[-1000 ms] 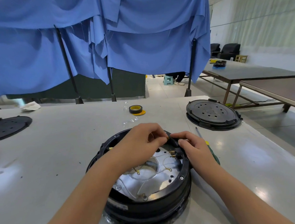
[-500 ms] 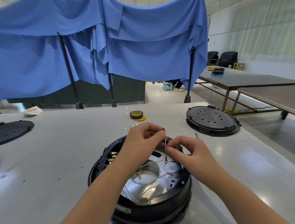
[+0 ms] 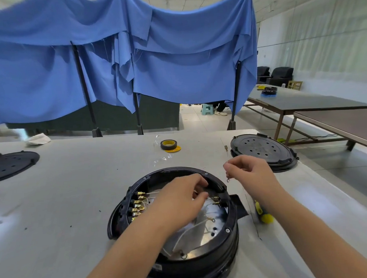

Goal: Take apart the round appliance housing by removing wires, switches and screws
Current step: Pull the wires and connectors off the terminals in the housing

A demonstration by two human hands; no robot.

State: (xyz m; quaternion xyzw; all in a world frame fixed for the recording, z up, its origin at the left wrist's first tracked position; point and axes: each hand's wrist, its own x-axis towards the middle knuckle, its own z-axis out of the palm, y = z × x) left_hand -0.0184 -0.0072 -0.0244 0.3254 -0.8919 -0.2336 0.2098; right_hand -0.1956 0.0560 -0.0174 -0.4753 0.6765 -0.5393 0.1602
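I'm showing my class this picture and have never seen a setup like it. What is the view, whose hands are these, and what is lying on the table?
The picture comes from a camera worn on a person's head, looking down at their own bare hands. On the grey table stands a round black housing, opened up, with wires and brass connectors inside. The left hand reaches inside among the wires. The right hand, beside the housing, pinches a thin wire with a ring end. Also on the table: a tape roll, black perforated lids, and a yellow-handled screwdriver.
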